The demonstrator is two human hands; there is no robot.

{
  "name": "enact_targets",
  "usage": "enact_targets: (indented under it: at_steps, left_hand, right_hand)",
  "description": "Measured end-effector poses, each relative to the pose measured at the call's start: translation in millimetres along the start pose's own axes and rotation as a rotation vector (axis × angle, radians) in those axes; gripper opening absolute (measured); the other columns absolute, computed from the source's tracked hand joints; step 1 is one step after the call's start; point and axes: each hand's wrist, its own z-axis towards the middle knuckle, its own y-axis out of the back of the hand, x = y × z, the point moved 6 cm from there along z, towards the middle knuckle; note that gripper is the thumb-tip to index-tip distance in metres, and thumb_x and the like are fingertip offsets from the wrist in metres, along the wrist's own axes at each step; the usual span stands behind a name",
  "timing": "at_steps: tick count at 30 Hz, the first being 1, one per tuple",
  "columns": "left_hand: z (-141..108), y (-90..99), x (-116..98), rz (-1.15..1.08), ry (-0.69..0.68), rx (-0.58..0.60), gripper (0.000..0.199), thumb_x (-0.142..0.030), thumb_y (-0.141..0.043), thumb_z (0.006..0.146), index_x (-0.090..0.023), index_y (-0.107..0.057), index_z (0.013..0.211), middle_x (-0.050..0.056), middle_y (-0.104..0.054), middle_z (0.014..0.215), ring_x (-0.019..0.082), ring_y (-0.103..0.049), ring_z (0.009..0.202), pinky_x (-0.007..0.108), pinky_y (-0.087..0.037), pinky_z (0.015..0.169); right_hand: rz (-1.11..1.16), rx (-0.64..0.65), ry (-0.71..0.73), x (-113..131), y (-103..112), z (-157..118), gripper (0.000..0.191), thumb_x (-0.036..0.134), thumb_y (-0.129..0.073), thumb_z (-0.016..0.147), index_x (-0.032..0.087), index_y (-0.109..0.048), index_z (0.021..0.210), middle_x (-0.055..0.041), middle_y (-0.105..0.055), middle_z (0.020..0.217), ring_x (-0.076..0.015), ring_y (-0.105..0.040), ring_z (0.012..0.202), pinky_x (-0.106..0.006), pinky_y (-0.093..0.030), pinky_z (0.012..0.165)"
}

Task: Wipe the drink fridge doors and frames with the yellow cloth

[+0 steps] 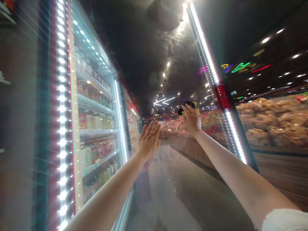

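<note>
My left hand point(148, 138) is flat, its fingers stretched out together, seemingly against a clear glass pane. A small orange-yellow patch shows by its thumb side; I cannot make out what it is. Farther right and a little higher, my right hand point(192, 119) has its fingers over a black and yellow object point(189, 104). The fingers hide most of that object, so its kind does not show. The pane seems to belong to a door with a lit, dark-and-red frame point(222, 96) right of my hands.
On the left stands a lit refrigerated cabinet point(116, 118) with jars and packets on several shelves. A strip of bright lights point(62, 128) runs up its near side. Beyond the glass lie a shiny floor point(168, 192) and a display heaped with wrapped goods point(276, 118).
</note>
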Motion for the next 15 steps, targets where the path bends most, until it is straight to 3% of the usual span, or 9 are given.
enact_targets:
  at_steps: [3,7,9,12,15]
  left_hand:
    - [2.6,-3.1,-3.8,-0.001,0.023,-0.024,0.073,-0.031,-0.044,0.101,-0.014,-0.016,0.166,0.011,-0.024,0.171,0.027,-0.018,0.160,0.052,-0.018,0.131]
    - [10.1,-8.0,-11.9,-0.007,0.040,-0.058,0.076,-0.029,-0.042,0.101,-0.012,-0.008,0.166,0.013,-0.023,0.171,0.027,-0.019,0.160,0.052,-0.016,0.131]
    - [18.3,-9.6,-18.2,-0.011,0.039,-0.074,0.077,-0.028,-0.043,0.101,-0.013,-0.007,0.166,0.012,-0.022,0.171,0.027,-0.017,0.160,0.053,-0.015,0.131]
    - [31.8,-12.4,-29.8,-0.024,0.030,-0.077,0.076,-0.027,-0.044,0.100,-0.014,-0.010,0.166,0.011,-0.020,0.172,0.027,-0.016,0.160,0.054,-0.014,0.131]
    - [40.0,-16.6,-41.1,-0.048,0.030,-0.057,0.072,-0.026,-0.044,0.100,-0.014,-0.016,0.166,0.011,-0.020,0.172,0.027,-0.016,0.160,0.054,-0.013,0.131]
  right_hand:
    - [-0.010,-0.022,-0.119,-3.1,-3.0,-11.5,0.048,0.022,-0.043,0.103,0.023,-0.053,0.150,-0.0076,-0.049,0.161,-0.0304,-0.045,0.146,-0.052,-0.041,0.117]
    - [0.036,0.059,0.109,41.2,-13.1,-20.6,0.049,0.019,-0.042,0.103,0.026,-0.053,0.150,-0.0040,-0.049,0.161,-0.0251,-0.041,0.149,-0.045,-0.038,0.120]
    - [0.061,0.075,0.186,47.2,-12.7,-10.1,0.048,0.020,-0.042,0.103,0.029,-0.054,0.149,-0.0018,-0.049,0.160,-0.0233,-0.041,0.149,-0.044,-0.037,0.121]
    - [0.049,0.046,0.129,20.1,-7.0,3.3,0.047,0.024,-0.041,0.105,0.031,-0.053,0.150,-0.0014,-0.048,0.161,-0.0243,-0.040,0.150,-0.050,-0.032,0.124]
    - [0.009,-0.033,-0.043,-22.0,-1.9,-16.9,0.053,0.025,-0.039,0.105,0.026,-0.043,0.157,-0.0081,-0.044,0.163,-0.0286,-0.035,0.152,-0.059,-0.026,0.125]
